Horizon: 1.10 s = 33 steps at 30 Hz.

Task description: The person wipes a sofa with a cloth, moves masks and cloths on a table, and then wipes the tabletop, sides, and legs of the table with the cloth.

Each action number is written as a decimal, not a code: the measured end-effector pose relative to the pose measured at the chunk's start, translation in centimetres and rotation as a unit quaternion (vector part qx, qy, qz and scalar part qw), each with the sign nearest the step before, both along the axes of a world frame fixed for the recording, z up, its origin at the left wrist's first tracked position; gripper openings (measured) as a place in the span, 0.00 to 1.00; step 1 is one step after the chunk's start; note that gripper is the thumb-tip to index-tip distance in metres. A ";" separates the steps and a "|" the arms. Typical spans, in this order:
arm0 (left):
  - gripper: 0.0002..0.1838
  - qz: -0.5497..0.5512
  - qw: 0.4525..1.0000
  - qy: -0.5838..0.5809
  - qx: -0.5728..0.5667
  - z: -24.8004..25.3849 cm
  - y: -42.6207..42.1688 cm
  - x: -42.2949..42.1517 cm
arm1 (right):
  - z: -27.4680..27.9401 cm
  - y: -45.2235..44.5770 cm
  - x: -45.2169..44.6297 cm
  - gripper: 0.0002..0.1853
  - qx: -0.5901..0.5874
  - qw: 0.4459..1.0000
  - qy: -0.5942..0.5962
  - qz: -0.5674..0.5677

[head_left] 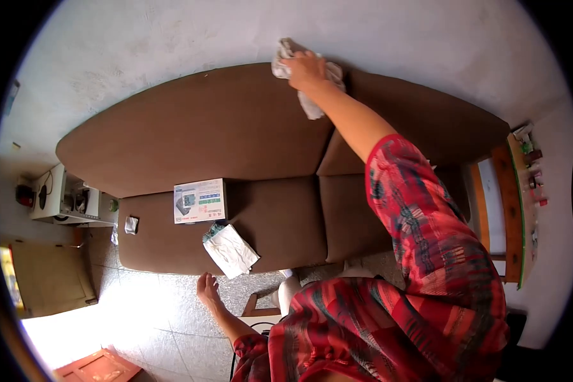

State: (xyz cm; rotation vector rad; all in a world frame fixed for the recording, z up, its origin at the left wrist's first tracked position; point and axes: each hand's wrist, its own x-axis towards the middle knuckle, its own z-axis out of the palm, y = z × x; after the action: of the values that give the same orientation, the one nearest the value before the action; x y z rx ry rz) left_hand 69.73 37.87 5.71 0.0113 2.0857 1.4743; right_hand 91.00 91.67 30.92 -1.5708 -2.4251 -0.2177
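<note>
My right hand (304, 70) is stretched out to the top of the brown sofa's backrest (204, 127), gripping a pale, crumpled cloth (313, 108). The cloth lies against the backrest edge beside the wall, near the seam between the two back cushions. Lower down, my left hand (208, 290) hangs in front of the seat edge with its fingers loosely bent and nothing visible in them. Nearest to it on the seat is a folded white cloth or bag (230, 251) with a dark green patterned end.
A blood pressure monitor box (200, 201) rests on the seat, with a small white packet (131, 225) farther left. Behind the sofa is a scuffed wall (172, 38). Small items line a shelf (522, 210) at right. A reddish wooden stool (97, 367) stands on the floor.
</note>
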 end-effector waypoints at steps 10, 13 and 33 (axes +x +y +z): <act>0.20 0.074 0.996 0.054 -0.022 2.6 -4.2 9.9 | -0.1 3.3 25.0 0.20 -0.004 0.995 -0.021 -0.100; 0.23 0.159 0.985 0.067 0.027 2.9 -5.1 15.2 | -0.6 5.6 35.1 0.22 -0.023 0.990 0.010 -0.137; 0.18 0.358 0.901 -0.014 0.244 4.5 3.5 18.2 | -5.1 4.2 39.0 0.32 0.111 0.986 0.099 -0.075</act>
State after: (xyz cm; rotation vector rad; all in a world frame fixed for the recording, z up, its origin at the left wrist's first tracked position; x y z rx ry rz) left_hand 87.97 41.37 10.17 -0.6408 1.7020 2.3796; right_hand 130.01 95.89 25.86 -1.5911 -2.0574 -0.3303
